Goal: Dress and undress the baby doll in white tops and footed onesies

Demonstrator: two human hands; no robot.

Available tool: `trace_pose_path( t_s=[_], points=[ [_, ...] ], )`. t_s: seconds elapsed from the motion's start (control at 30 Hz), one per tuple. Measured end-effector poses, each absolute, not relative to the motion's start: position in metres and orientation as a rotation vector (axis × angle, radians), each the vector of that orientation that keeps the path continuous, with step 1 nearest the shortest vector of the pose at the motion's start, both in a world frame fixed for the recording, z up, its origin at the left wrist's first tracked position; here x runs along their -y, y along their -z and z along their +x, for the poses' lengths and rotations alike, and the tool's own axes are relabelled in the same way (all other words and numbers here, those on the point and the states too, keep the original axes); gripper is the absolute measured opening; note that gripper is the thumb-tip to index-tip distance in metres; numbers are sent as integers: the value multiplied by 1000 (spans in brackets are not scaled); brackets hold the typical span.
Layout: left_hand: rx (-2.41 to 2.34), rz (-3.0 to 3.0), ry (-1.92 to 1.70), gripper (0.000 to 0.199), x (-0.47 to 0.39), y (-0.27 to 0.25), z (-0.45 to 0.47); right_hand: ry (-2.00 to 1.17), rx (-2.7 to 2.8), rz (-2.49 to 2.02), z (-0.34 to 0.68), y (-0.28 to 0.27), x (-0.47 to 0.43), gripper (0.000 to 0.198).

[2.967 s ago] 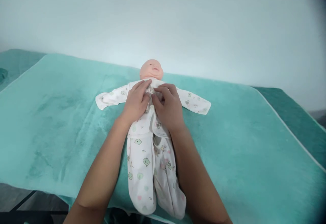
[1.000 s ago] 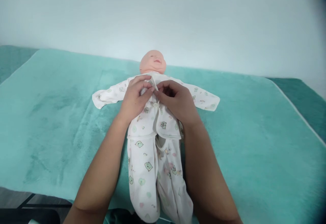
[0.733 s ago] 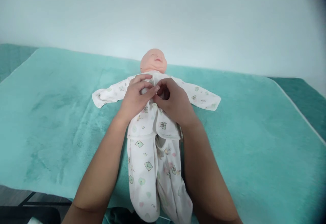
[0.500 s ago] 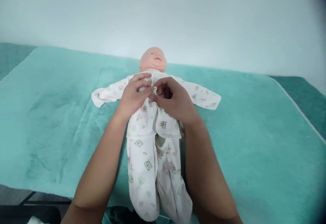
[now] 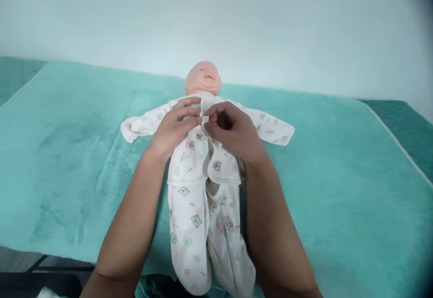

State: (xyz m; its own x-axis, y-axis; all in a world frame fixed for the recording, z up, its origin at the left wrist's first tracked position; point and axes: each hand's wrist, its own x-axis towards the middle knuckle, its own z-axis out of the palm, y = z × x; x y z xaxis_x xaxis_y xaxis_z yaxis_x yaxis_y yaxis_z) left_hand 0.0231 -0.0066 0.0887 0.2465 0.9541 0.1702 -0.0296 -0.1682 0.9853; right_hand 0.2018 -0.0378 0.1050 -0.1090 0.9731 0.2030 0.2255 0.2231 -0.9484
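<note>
White bear-print romper [image 5: 198, 171] on doll [image 5: 203, 77], buttoned halfway.

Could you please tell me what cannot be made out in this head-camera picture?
- The doll's chest under the shirt: hidden by the left hand and right hand.
- Whether the button at the fingertips is fastened: too small.
- The trouser feet: cut off by the bottom edge.
- The doll's hands: inside the sleeves.
</note>
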Motion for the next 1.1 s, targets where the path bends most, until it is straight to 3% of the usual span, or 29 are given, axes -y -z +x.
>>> trace_pose_path(
  t_s=[0.4,0.63,0.7,0.83,0.97,1.1],
  points=[
    [-994,1527,-1150,6,11,-92,26,-902,1509,-1242,197,-105,36,14],
    [-1099,1592,-1374,10,20,-90,20,-913,1487,-1307,204,-118,44,6],
    [-1116,1663,-1391,5,25,-97,14,-895,1634,-1384,209,-130,53,18],
    [-1034,1784,-1062,10,34,-114,6,-826,1975,-1556,212,-149,73,36],
    [-975,1932,-827,9,36,-121,2,-699,2085,-1607,207,-154,80,30],
    [-961,1888,-811,11,36,-123,1,-983,2000,-1516,213,-151,75,21]
  ],
)
